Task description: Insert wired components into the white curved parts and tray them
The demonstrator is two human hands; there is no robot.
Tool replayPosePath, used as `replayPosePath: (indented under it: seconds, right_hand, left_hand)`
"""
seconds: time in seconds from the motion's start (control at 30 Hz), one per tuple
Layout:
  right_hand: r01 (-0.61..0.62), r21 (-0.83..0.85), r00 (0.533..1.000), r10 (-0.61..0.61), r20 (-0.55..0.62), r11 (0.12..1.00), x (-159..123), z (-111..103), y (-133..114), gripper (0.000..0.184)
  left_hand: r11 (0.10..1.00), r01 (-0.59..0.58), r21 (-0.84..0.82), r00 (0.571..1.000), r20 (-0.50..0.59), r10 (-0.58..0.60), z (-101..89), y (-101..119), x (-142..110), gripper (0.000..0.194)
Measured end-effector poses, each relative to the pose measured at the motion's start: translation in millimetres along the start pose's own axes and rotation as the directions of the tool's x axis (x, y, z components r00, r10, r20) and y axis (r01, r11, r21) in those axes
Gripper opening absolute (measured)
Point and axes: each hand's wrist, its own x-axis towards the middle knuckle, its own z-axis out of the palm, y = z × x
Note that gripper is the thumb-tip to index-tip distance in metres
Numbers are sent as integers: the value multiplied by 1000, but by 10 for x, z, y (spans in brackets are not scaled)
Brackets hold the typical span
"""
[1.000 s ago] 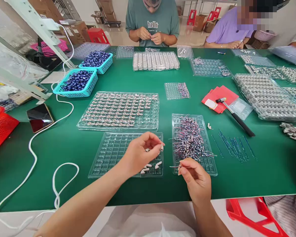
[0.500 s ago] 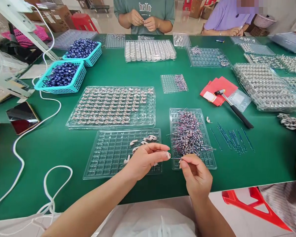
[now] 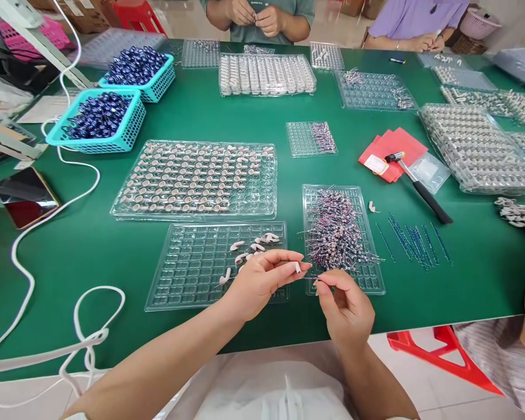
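Note:
A white earbud shell (image 3: 297, 267) is pinched between the thumb and fingers of my left hand (image 3: 260, 286), its stem end showing. My right hand (image 3: 350, 306) has thumb and forefinger closed on a thin wire (image 3: 311, 278), which runs toward the left hand. Whether the wire enters the shell cannot be made out. Partly under my left hand lies a clear blister tray (image 3: 188, 268) with several loose white earbud shells on its right side. Just beyond my right hand, another clear tray (image 3: 371, 284) bears a heap of tiny wired parts (image 3: 335, 230).
Behind is a tray of earbud shells in rows (image 3: 179, 181). Blue baskets (image 3: 133, 125) of shiny dark-blue pieces stand at left, near a phone (image 3: 26, 197) and white cable (image 3: 20, 251). At right are a hammer (image 3: 424, 192), red packets (image 3: 391, 151) and blue strips (image 3: 413, 242). Co-workers sit around.
The shell in my left hand has turned, so its stem end now faces the camera. My right hand has shifted slightly left. The head view has tipped a little downward.

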Motion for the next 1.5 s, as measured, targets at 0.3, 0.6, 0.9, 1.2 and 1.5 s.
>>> replayPosePath:
  seconds: [0.3,0.6,0.9,1.2,1.5]
  right_hand:
    - [-36,-54,999,34,-42,998,5,22,-3,11]
    - [-63,-78,994,56,-93,995,12,22,-9,5]
    - [-37,-38,992,32,-123,999,-2,28,1,12]
    - [-4,-55,994,-2,-110,998,18,33,-9,15]
    - [84,-89,992,-92,-92,992,55,31,-8,20]
  left_hand:
    - [1000,2,29,1000,29,-3,-22,-23,-3,26]
    - [998,13,57,1000,11,-14,-11,4,-6,21]
    - [999,12,32,1000,26,-13,-34,-17,6,20]
    - [999,19,27,999,36,-20,-21,-15,-1,19]
    - [999,11,53,1000,28,-13,-32,-20,1,21]
